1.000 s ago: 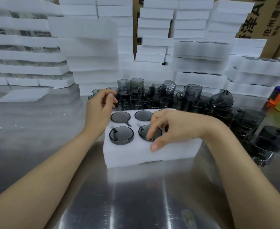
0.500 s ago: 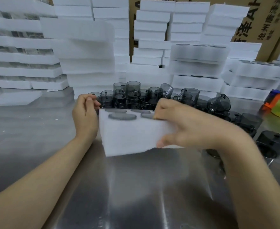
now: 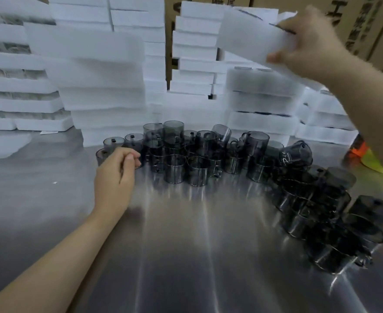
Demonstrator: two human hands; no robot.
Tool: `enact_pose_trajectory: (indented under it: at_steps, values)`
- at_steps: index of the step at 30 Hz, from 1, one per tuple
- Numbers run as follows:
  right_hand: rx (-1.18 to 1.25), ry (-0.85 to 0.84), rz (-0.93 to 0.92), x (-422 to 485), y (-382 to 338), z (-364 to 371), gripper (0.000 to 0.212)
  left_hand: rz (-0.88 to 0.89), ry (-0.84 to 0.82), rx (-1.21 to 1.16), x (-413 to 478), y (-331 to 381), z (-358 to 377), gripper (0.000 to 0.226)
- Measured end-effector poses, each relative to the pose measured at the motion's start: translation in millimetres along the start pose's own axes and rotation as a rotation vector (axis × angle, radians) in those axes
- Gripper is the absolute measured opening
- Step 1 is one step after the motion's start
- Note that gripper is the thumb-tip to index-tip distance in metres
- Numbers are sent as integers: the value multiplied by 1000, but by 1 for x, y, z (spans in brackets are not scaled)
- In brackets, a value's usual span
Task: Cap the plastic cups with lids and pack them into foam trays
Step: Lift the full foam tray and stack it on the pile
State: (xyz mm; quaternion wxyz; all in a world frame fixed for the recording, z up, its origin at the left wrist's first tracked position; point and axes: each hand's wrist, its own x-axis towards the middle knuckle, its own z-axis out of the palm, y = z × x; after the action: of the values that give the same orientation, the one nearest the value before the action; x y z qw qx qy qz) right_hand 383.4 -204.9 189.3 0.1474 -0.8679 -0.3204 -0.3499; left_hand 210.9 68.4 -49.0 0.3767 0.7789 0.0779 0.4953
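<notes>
Two hands worked apart over the worktop [image 3: 197, 256].
Nearest, the left hand [image 3: 118, 175] lay loosely curled, empty, beside the cups [image 3: 186, 154]; farther, the right hand [image 3: 307, 46] clamped a foam tray [image 3: 249, 39] above the stack [image 3: 262, 86], apparently to set it down.

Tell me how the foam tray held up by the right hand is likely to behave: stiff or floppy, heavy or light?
The foam tray looks fairly stiff: gripped at one end by the right hand, it shows no sag. It is probably light, since one hand alone holds it high. Its soft foam may dent under pinching fingers.
</notes>
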Motion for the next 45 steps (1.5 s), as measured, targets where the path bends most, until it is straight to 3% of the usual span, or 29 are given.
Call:
enact_pose_trajectory:
  at_steps: [4, 10, 16, 18, 20, 21, 23, 26, 29, 33, 36, 38, 41, 45]
  values:
    - [-118, -37, 99, 63, 37, 40, 48, 38, -31, 50, -2, -1, 1, 20]
    - [-348, -149, 68, 84, 63, 102, 61, 233, -154, 198, -4, -1, 4, 22]
    - [-363, -90, 195, 90, 58, 117, 63, 233, -165, 198, -4, 0, 5, 23]
    - [-337, 17, 110, 84, 43, 119, 62, 212, -180, 196, -4, 1, 6, 22]
    - [-158, 57, -163, 72, 19, 129, 56, 207, -194, 190, -5, 2, 7, 22]
    - [-59, -28, -274, 65, 6, 136, 52, 210, -200, 192, -5, 3, 7, 22]
    - [51, -295, -324, 56, -17, 154, 43, 216, -207, 202, -5, 4, 7, 22]
    - [78, -616, -160, 51, -33, 183, 45, 221, -215, 223, -5, 4, 6, 21]
    - [46, -752, -64, 51, -34, 209, 55, 240, -225, 232, -6, 4, 6, 22]
    - [-85, -702, -54, 54, -38, 229, 62, 243, -221, 247, -5, 5, 7, 21]
    - [-165, -647, -49, 51, -44, 235, 43, 236, -219, 259, -5, 4, 7, 21]
    - [-120, -513, -18, 49, -48, 235, 29, 230, -211, 274, -6, 4, 7, 22]
    - [-122, -310, -64, 51, -57, 222, 26, 205, -190, 291, -5, 4, 7, 22]
    - [-207, -196, -166, 54, -72, 186, 28, 186, -181, 299, -4, 3, 8, 19]
